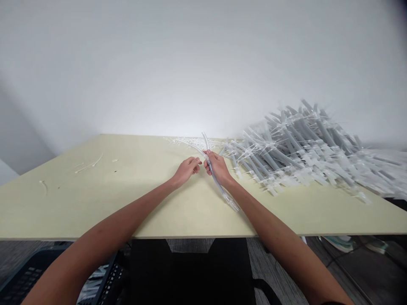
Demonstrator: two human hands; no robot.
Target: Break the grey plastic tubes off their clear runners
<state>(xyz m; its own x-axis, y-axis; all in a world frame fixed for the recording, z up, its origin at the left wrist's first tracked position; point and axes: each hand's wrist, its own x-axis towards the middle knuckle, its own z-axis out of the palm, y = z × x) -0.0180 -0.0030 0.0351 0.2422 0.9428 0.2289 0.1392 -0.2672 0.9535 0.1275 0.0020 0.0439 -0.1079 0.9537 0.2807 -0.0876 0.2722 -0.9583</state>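
Observation:
My right hand [216, 166] is wrapped round a clear plastic tube [228, 198], which slants from beyond my fingers down toward my right forearm. At its upper end the tube splits in two, or a thin pale strip [192, 145] runs off from it to the left; I cannot tell which. Just left of the tube, my left hand [188, 168] has its fingers curled closed, thumb against the fingertips. Whatever it may pinch is hidden. A small gap separates the two hands above the table [155, 212].
A large heap of similar tubes with white ties [295, 144] covers the table's right side. Small white cable ties [199, 142] lie at the back edge. A few loose ties [92, 164] are scattered at left. Below stands a dark crate [110, 271] holding tube pieces.

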